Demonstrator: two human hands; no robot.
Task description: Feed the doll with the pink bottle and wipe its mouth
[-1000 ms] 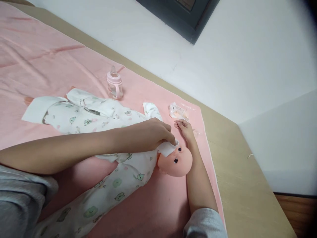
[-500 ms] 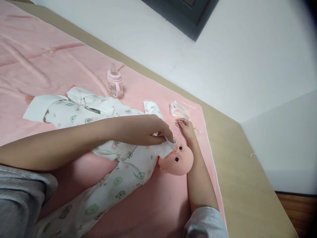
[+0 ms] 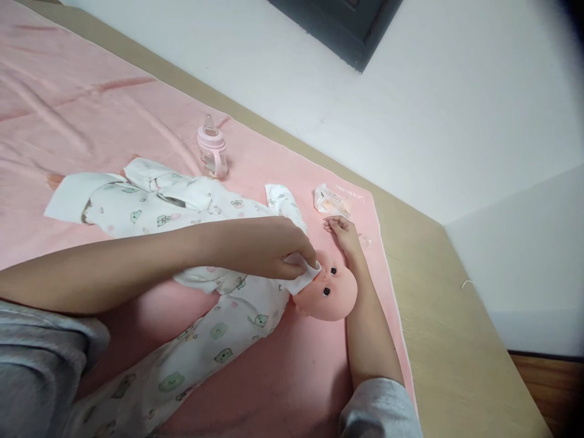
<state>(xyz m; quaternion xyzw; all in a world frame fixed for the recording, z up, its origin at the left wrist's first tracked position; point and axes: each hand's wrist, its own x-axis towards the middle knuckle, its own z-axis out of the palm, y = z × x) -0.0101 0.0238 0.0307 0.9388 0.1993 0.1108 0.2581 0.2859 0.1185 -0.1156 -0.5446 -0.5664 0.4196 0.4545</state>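
Note:
A doll [image 3: 333,298] lies on its back on a pink blanket [image 3: 283,377], dressed in a white print outfit [image 3: 223,325]. My left hand [image 3: 285,246] reaches over its chest from the left. Finger and thumb pinch a white cloth [image 3: 303,280] against the doll's mouth and chin; I cannot tell whether it is separate from the outfit's collar. My right hand [image 3: 344,234] rests beyond the head with loosely bent fingers and nothing visible in them. Its forearm lies alongside the top of the doll's head. A clear plastic packet [image 3: 331,201] is just past those fingers.
A pink-capped baby bottle [image 3: 212,149] with a handle stands upright beside the doll's legs. Another small clear wrapper [image 3: 365,240] lies near my right wrist. The blanket covers a wooden board [image 3: 438,316] whose edge runs along a white wall [image 3: 410,121].
My left hand has shifted slightly left and down, drawing the white cloth a little lower across the doll's mouth. My right hand and the bottle stay in place.

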